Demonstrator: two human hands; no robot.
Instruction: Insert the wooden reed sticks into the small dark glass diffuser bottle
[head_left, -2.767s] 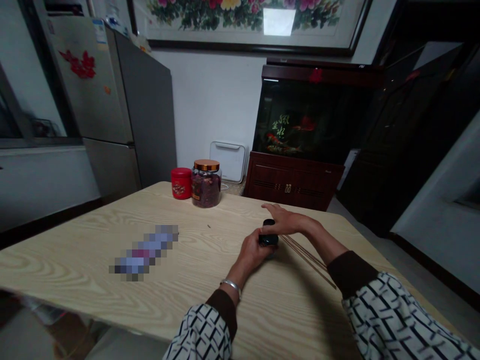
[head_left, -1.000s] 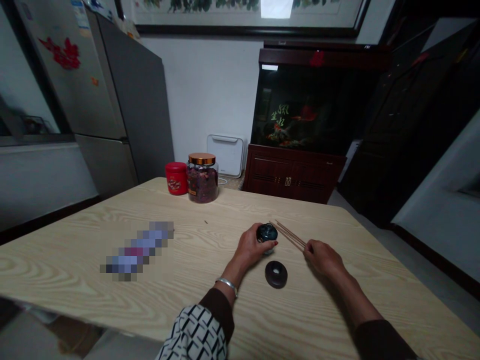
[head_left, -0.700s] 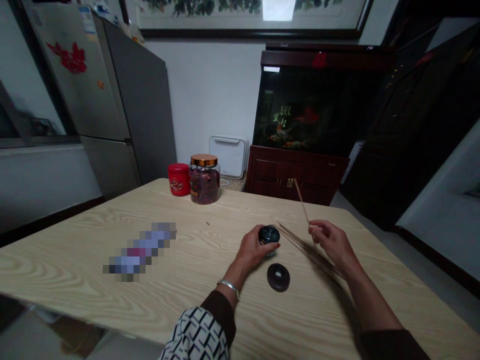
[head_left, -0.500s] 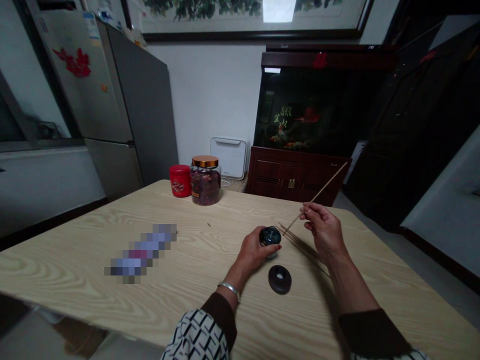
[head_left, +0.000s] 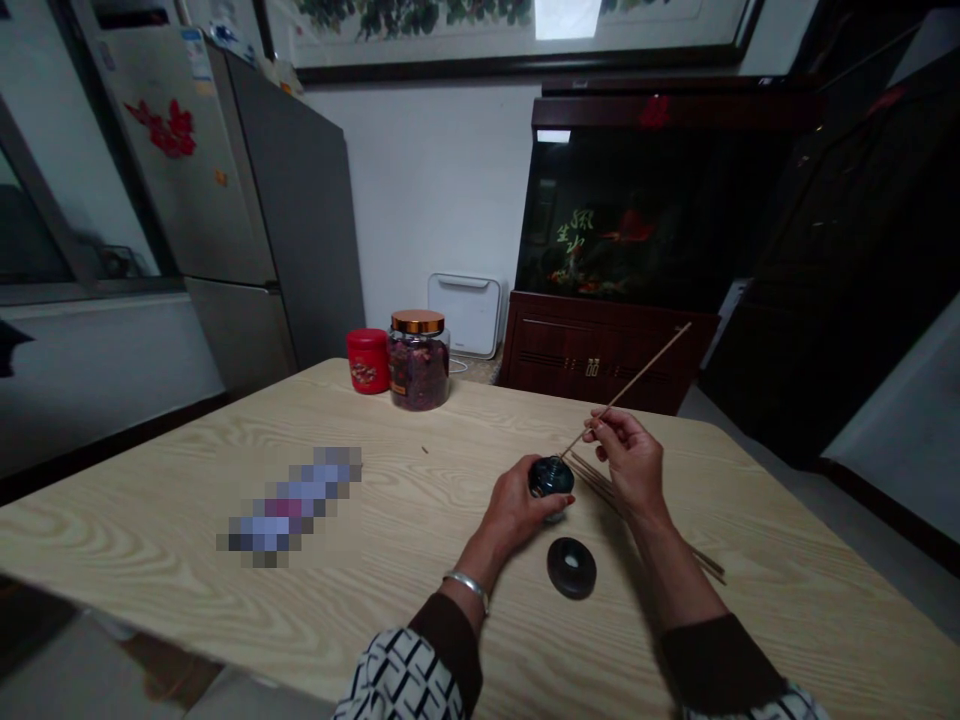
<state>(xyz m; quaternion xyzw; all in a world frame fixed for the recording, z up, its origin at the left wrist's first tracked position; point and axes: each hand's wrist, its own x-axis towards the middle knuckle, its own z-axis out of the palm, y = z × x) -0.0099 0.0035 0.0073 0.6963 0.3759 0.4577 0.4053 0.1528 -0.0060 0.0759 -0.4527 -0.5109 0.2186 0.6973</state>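
A small dark glossy bottle stands upright near the table's middle, with my left hand closed around its side. Between the fingertips of my right hand is a thin wooden stick, slanting up to the right. Its lower end meets the top of the bottle; whether it has entered an opening I cannot tell. Several more thin sticks lie on the table, partly hidden under my right hand and wrist. Just in front of the bottle lies a dark round ring with a hole in its centre.
At the table's far edge stand a red canister and a clear jar with a copper-coloured lid. A pixelated item lies on the left. Behind are a fridge and a fish tank.
My right hand has come left and the stick's lower end has moved from beside the bottle to its top. My left hand keeps its hold. The whole view has shifted slightly.
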